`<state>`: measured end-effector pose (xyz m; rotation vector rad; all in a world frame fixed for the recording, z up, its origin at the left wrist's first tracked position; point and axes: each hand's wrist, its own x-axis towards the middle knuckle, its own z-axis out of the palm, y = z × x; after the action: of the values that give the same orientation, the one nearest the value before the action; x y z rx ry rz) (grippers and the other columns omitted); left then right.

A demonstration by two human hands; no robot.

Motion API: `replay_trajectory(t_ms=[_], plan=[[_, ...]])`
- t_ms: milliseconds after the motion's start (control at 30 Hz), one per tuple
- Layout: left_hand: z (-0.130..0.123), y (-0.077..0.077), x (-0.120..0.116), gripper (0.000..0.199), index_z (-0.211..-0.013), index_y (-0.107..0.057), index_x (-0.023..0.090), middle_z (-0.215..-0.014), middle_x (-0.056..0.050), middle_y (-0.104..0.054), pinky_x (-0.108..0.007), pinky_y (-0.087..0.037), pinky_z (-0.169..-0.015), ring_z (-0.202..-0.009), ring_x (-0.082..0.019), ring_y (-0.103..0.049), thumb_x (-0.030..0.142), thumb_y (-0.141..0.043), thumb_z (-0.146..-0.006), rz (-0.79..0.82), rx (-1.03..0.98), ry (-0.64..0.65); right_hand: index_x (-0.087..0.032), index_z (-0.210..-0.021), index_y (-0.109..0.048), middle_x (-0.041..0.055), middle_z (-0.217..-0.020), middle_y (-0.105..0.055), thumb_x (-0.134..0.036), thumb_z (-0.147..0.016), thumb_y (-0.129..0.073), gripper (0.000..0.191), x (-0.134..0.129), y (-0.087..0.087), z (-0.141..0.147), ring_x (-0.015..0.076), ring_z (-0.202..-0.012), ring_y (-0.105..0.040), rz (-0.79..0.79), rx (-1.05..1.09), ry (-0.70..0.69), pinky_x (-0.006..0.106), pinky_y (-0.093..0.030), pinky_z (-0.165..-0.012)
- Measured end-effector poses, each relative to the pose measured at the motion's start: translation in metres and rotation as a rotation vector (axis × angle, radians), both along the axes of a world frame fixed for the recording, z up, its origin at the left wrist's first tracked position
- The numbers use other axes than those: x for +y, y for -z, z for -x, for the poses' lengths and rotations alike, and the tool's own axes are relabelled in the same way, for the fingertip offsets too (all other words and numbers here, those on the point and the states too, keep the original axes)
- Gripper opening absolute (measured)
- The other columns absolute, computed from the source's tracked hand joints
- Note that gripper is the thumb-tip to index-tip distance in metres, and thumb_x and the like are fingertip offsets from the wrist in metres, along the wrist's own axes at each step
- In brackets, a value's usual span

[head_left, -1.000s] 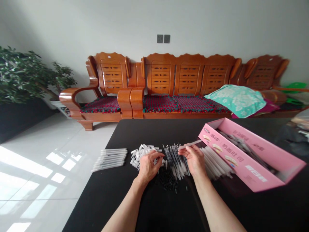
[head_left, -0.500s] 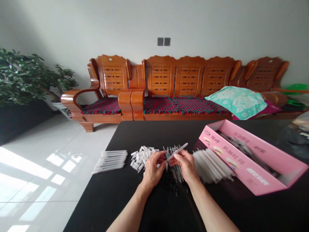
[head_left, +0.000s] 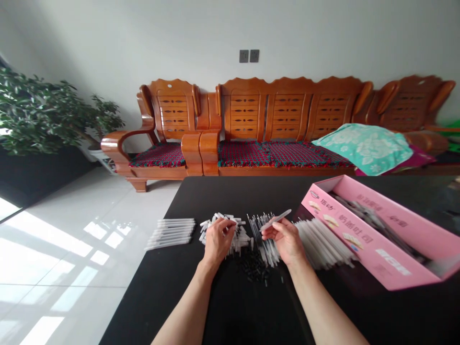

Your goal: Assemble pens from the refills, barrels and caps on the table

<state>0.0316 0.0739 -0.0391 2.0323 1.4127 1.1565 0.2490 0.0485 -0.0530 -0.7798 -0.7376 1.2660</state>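
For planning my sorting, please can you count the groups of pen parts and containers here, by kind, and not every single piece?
Neat row of pen barrels: 1
Pile of white pen parts: 1
Bunch of thin refills: 1
Heap of small black parts: 1
Loose heap of pen barrels: 1
Pink cardboard box: 1
Single pen barrel in the right hand: 1
Total: 7

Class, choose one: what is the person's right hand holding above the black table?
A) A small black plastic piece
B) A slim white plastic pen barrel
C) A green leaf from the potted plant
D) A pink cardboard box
B. The right hand pinches the slim white plastic pen barrel between its fingers.
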Motion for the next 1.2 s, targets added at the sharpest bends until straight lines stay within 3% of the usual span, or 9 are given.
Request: replay_trajectory(t_ms=[167,300,433,733,933,1033,1200], plan=[[0.005,-0.007,-0.003,0.016,-0.086,-0.076,0.022,-0.082,-0.002,-0.067,-0.025,-0.044,-0.067,-0.068,-0.013,-0.057,0.022,-0.060,-0.085,0.040,0.052,0.132,-0.017,-0.081,-0.065,0.0079,-0.069,-0.076,-0.025,-0.074,-0.072,0.013,0.001,0.003,0.001,0.0207,-0.058,-0.072,-0.011,-0.026,-0.042,0.030,-0.059,-0.052],[0.007,-0.007,-0.003,0.015,-0.088,-0.077,0.024,-0.088,-0.004,-0.070,-0.029,-0.045,-0.076,-0.084,-0.019,-0.061,0.023,-0.062,-0.084,0.011,0.109,0.206,-0.017,-0.081,-0.066,0.0074,-0.067,-0.075,-0.024,-0.073,-0.073,0.013,0.000,0.002,0.002,0.0203,-0.056,-0.071,-0.004,-0.010,-0.022,0.029,-0.059,-0.051],[0.002,-0.003,-0.005,0.015,-0.089,-0.077,0.024,-0.090,-0.006,-0.070,-0.033,-0.046,-0.081,-0.091,-0.023,-0.061,0.025,-0.063,-0.084,-0.016,0.188,0.193,-0.017,-0.083,-0.066,0.0071,-0.067,-0.075,-0.024,-0.073,-0.073,0.014,-0.002,0.000,0.003,0.0203,-0.057,-0.072,-0.004,0.002,0.004,0.029,-0.060,-0.053],[-0.014,0.001,-0.011,0.009,-0.083,-0.076,0.022,-0.085,-0.005,-0.067,-0.034,-0.045,-0.075,-0.085,-0.022,-0.060,0.029,-0.071,-0.081,-0.039,0.367,0.164,-0.016,-0.082,-0.066,0.0073,-0.068,-0.076,-0.024,-0.074,-0.073,0.013,-0.002,0.001,0.005,0.0203,-0.058,-0.072,-0.013,-0.019,-0.018,0.029,-0.060,-0.053],[-0.016,0.001,-0.013,0.015,-0.095,-0.075,0.023,-0.093,-0.005,-0.068,-0.034,-0.046,-0.081,-0.090,-0.022,-0.060,0.022,-0.068,-0.082,-0.060,0.216,0.143,-0.016,-0.084,-0.067,0.0075,-0.068,-0.076,-0.023,-0.074,-0.072,0.013,-0.001,0.003,0.003,0.0205,-0.058,-0.072,-0.017,-0.021,-0.016,0.030,-0.060,-0.053],[-0.016,-0.002,-0.017,0.012,-0.089,-0.076,0.023,-0.089,-0.004,-0.068,-0.031,-0.045,-0.079,-0.086,-0.019,-0.061,0.021,-0.065,-0.085,-0.047,0.146,0.256,-0.016,-0.083,-0.066,0.0072,-0.068,-0.076,-0.023,-0.073,-0.073,0.013,-0.001,0.004,0.003,0.0205,-0.057,-0.072,-0.012,-0.016,-0.013,0.030,-0.060,-0.053],[-0.017,-0.004,-0.021,0.007,-0.084,-0.077,0.024,-0.084,-0.002,-0.068,-0.030,-0.043,-0.076,-0.081,-0.018,-0.060,0.028,-0.074,-0.079,-0.032,0.285,0.509,-0.016,-0.081,-0.066,0.0069,-0.066,-0.075,-0.024,-0.072,-0.073,0.013,0.000,0.001,0.005,0.0198,-0.055,-0.071,-0.013,-0.006,0.007,0.029,-0.059,-0.051]])
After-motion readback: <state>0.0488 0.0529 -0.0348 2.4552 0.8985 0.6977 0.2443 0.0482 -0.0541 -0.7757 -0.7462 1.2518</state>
